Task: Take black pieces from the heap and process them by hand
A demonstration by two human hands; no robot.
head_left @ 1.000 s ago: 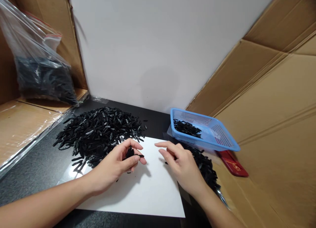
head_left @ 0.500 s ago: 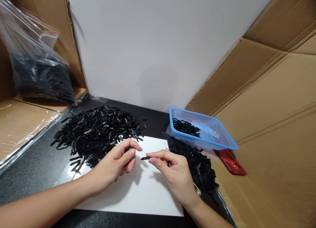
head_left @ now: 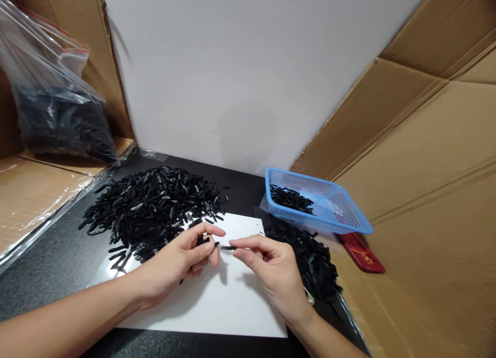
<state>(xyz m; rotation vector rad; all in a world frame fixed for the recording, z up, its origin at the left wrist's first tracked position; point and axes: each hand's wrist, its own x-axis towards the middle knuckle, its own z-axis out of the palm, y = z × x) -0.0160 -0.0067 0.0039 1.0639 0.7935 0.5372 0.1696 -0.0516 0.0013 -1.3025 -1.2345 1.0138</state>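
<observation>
Over the white sheet (head_left: 217, 306), my right hand (head_left: 271, 267) pinches a thin black strip (head_left: 228, 248) between thumb and forefinger, its free end pointing left. Facing it, my left hand (head_left: 189, 254) has curled fingers around small black pieces (head_left: 204, 240), one of which sticks out past the thumb toward the strip. A small gap shows between the two. Part of what the left hand holds is hidden by its fingers. Behind the left hand lies a large heap of black strips (head_left: 155, 203). A second heap of black pieces (head_left: 313, 260) lies beyond the right hand.
A blue perforated basket (head_left: 329, 223) with some black strips inside stands at the back right. Beneath its right side is a red object (head_left: 362, 254). A clear zip bag (head_left: 62, 115) of dark material sits at left. Cardboard walls (head_left: 434, 182) flank the work surface.
My left fingers have shifted, and a black piece now shows at their tips, pointing toward the strip. My right hand keeps its pinch and has barely moved.
</observation>
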